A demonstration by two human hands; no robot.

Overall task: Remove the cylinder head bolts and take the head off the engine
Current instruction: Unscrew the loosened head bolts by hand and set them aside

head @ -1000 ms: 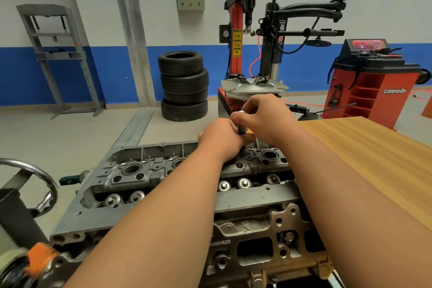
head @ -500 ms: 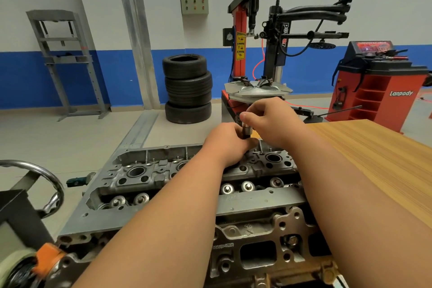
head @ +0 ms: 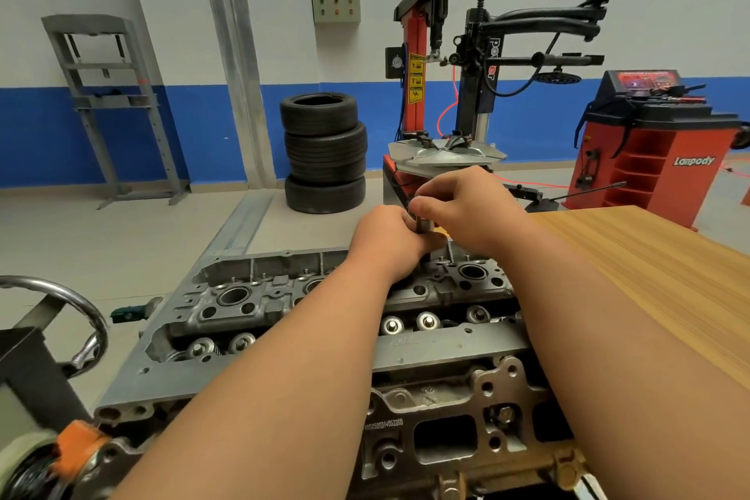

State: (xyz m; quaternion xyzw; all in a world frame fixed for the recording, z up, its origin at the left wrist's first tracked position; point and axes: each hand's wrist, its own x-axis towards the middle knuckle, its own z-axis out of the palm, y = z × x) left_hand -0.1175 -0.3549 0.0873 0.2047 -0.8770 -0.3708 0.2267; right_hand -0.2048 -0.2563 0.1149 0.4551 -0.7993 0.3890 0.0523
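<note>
The grey aluminium cylinder head (head: 251, 308) lies across the engine in front of me, with open spark plug wells and round valve tops showing. Both arms reach over it to its far right part. A dark upright metal shaft (head: 422, 224), a tool or a bolt, stands there. My right hand (head: 466, 207) pinches its top between thumb and fingers. My left hand (head: 387, 246) curls round its lower part just above the head. Where the shaft meets the head is hidden by my left hand.
A wooden table top (head: 649, 276) adjoins the engine on the right. A chrome ring handle (head: 87, 321) of the engine stand is at the left. Behind stand stacked tyres (head: 324, 158), a tyre changer (head: 442, 93), a red wheel balancer (head: 657, 146) and a grey press frame (head: 109, 93).
My hands stay on the shaft at the same spot on the head. The view has shifted slightly, so the scene sits a little lower and to the right.
</note>
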